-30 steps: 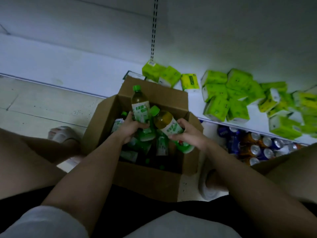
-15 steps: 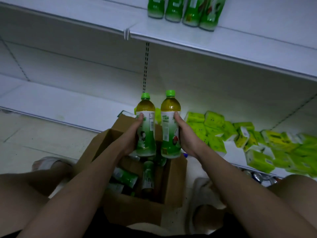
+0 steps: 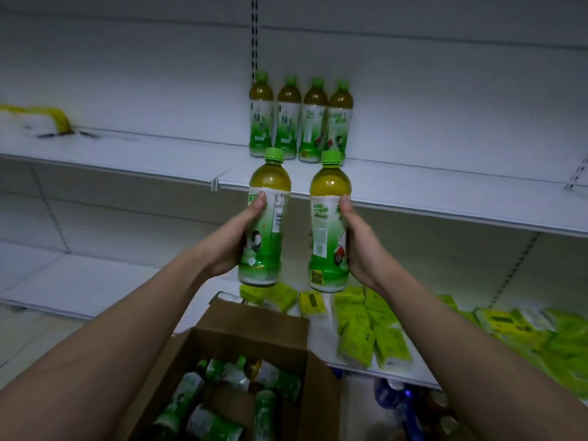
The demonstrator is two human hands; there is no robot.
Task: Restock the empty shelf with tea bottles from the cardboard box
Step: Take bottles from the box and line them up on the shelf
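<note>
Both of your hands hold tea bottles: your left hand [image 3: 237,237] wraps the left bottle [image 3: 265,218], thumb up on its label, and your right hand [image 3: 358,246] clasps the right bottle [image 3: 329,224] the same way. You carry them upright, side by side but apart, just in front of the front edge of the white shelf [image 3: 413,183]. Each has a green cap, amber tea above, and a white-and-green label. Four like bottles [image 3: 300,119] stand in a touching row at the shelf's back edge. Below, the cardboard box [image 3: 254,326] holds more bottles lying jumbled, its lower part cut off. Green packs [image 3: 369,332] crowd the bottom shelf. Label print is too blurred to read; your fingers are hidden behind the bottles.
</note>
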